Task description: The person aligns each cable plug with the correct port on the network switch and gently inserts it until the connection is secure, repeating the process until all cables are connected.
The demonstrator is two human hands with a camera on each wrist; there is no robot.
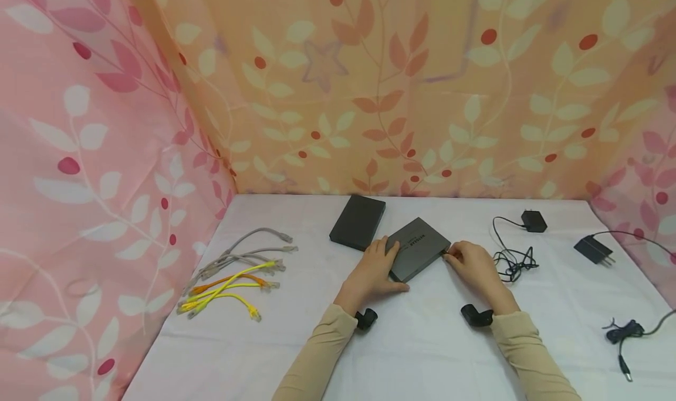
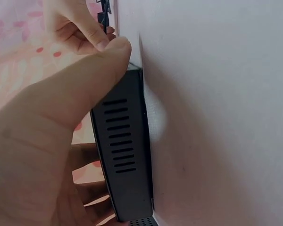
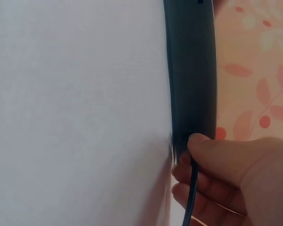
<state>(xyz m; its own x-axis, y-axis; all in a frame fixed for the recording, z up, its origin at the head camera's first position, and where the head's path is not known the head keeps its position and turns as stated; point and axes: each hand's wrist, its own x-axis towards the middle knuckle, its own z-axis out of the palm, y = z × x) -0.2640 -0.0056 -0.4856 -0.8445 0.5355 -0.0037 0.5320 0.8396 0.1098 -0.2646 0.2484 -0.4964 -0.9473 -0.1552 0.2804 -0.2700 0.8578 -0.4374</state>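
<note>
A dark grey NETGEAR network switch [image 1: 419, 245] lies flat and turned at an angle on the white tabletop. My left hand [image 1: 372, 269] grips its near left part, with fingers on top and the thumb [image 2: 108, 61] along the slotted side wall. At the switch's right corner, my right hand [image 1: 472, 266] pinches the end of a thin black power cable [image 3: 192, 188] against the edge wall. Thumb and fingertips hide the plug at that wall. From the pinch, the cable hangs down past the curled fingers.
Behind the switch sits a second black box [image 1: 359, 220]. Grey, yellow and orange network cables [image 1: 232, 283] lie at the left. Right of the hand are a tangled cord [image 1: 516, 264] and its power adapter [image 1: 534, 221]. Another adapter [image 1: 593, 249] and a bundled cord [image 1: 625, 332] lie farther right.
</note>
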